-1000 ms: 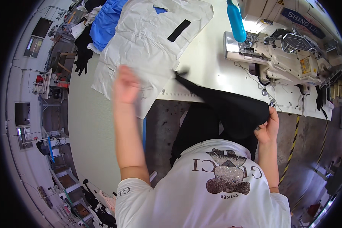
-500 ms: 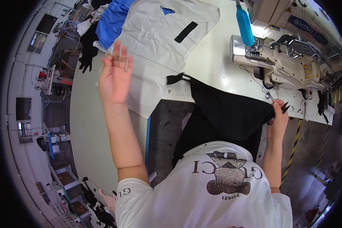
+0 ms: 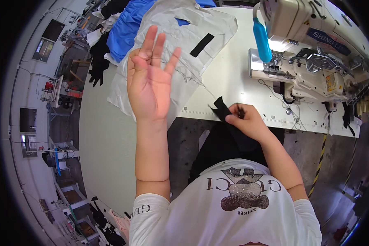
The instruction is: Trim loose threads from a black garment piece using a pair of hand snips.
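Note:
My left hand [image 3: 151, 84] is raised over the table's left part, palm up. Its thumb and index finger are pinched on a thin thread [image 3: 209, 91], and the other fingers are spread. That thread trails in curls past the fingers toward a black fabric piece [image 3: 222, 109]. My right hand [image 3: 249, 122] grips this piece near its narrow end, at the table's front edge. The rest of the black cloth hangs toward my lap, hard to tell from the dark clothing there. Something small and dark shows between the right fingers; its kind is unclear.
A sewing machine [image 3: 315, 67] stands on the right of the white table [image 3: 98, 135], with a blue cylinder [image 3: 261, 41] hanging beside it. White cloth [image 3: 162, 16] with a black strip [image 3: 201, 45] lies at the back, next to blue fabric [image 3: 125, 28]. Loose threads [image 3: 293, 115] lie near the machine.
My right hand has moved left and up onto the fabric's narrow end, and the cloth spread from the table's edge has dropped down. My left hand has shifted right and up.

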